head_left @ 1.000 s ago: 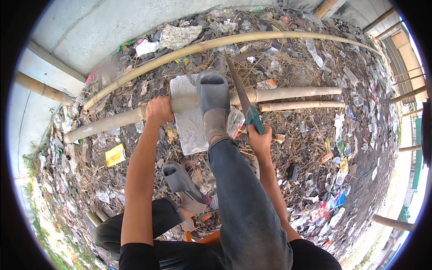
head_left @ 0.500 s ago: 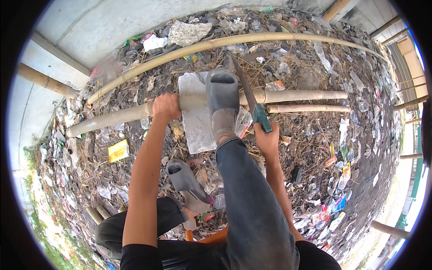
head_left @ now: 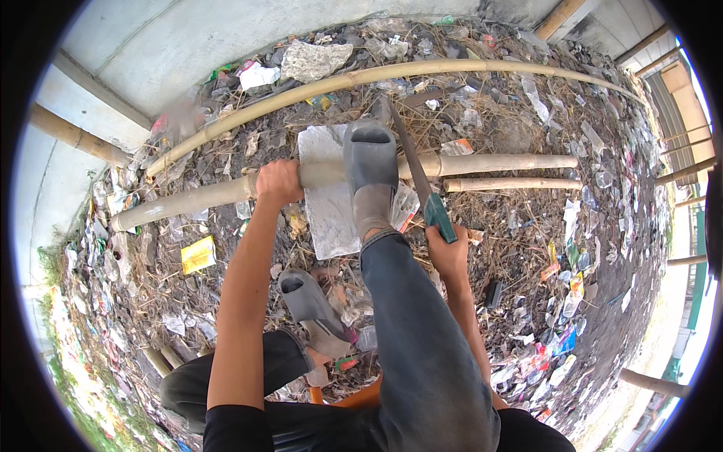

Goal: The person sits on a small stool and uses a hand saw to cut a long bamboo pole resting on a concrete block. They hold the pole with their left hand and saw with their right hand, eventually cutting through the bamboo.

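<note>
A bamboo pole lies crosswise over a pale stone slab. My left hand is closed round the pole just left of the slab. My right foot, in a grey slide sandal, presses on the pole right of that hand. In my right hand is a handsaw, gripped by its green handle. Its blade crosses the pole just right of the sandal and points away from me. My other foot, in a matching sandal, is on the ground nearer to me.
A long curved bamboo pole lies beyond the work, near a concrete wall. A shorter bamboo piece rests beside the held pole at right. Litter covers the ground, with a yellow packet at left and a rock at the back.
My right hand has drawn the saw back toward me, so its handle sits lower. My left hand and foot keep their places on the pole.
</note>
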A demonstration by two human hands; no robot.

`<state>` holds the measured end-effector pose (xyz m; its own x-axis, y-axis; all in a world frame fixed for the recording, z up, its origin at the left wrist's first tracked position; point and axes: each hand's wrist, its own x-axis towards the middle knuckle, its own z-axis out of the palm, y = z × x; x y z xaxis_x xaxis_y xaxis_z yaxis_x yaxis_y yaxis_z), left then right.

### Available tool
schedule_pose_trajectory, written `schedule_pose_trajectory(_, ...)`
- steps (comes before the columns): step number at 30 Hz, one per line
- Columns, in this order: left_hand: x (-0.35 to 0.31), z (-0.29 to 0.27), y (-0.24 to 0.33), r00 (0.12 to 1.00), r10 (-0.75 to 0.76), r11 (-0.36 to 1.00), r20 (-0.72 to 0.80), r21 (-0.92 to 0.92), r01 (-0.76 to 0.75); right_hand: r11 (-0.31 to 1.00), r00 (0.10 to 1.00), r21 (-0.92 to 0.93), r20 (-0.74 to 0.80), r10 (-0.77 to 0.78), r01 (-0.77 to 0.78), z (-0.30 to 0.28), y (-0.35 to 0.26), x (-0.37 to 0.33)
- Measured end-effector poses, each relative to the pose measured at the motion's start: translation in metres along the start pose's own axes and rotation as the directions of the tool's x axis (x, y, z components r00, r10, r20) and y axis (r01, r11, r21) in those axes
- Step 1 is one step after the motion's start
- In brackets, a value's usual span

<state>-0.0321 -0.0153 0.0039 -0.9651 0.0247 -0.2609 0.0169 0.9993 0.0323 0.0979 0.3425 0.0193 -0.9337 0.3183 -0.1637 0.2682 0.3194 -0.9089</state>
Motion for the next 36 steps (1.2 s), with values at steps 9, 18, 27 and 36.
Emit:
schedule_pose_trajectory(9, 0.006, 0.005, 0.003, 0.999, -0.028, 0.999, 0.037, -0.028, 0.029, 0.996, 0.996, -0.038, 0.038, -0.084, 0.085, 0.030, -0.012, 0.053)
schedule_pose_trajectory(18, -0.004, -0.001, -0.003, 0.999, -0.031, 0.999, 0.035, -0.017, 0.031, 0.999, 0.999, -0.047, 0.045, -0.022, 0.024, -0.001, 0.042, -0.049)
schedule_pose_trajectory(27, 0.006, 0.004, 0.004, 0.998, -0.034, 0.999, 0.048, -0.029, 0.035, 0.995, 0.994, 0.055, 0.069, -0.087, 0.083, 0.012, 0.035, -0.001)
schedule_pose_trajectory(36, -0.005, 0.007, -0.006, 0.998, -0.054, 0.999, 0.040, -0.004, 0.054, 0.993, 1.000, 0.120, 0.015, -0.010, 0.008, 0.015, 0.045, -0.050)
